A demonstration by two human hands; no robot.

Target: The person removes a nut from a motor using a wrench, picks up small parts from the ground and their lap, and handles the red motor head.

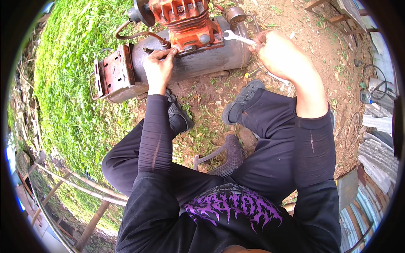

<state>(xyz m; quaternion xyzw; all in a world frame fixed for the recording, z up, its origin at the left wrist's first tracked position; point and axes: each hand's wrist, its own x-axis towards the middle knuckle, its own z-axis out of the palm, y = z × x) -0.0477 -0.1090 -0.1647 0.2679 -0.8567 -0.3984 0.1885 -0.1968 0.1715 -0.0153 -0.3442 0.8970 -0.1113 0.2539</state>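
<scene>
An orange finned compressor pump (183,21) sits bolted on a dark grey cylindrical tank (198,65). My right hand (270,46) is closed around a silver open-end wrench (239,38), whose jaw end reaches the right side of the pump's base. At the left front corner of that base, the fingers of my left hand (159,63) pinch together by the edge. Whatever may be between those fingertips is too small or hidden to make out. A copper-coloured pipe (141,35) runs to a brass fitting just above my left hand.
A rusty slotted metal bracket (114,69) is fixed at the tank's left end. A round gauge-like part (235,15) stands behind the pump. More wrenches (277,78) lie on the dirt by my right shoe (243,101). Grass (76,76) spreads at left; corrugated sheets (377,147) lie at right.
</scene>
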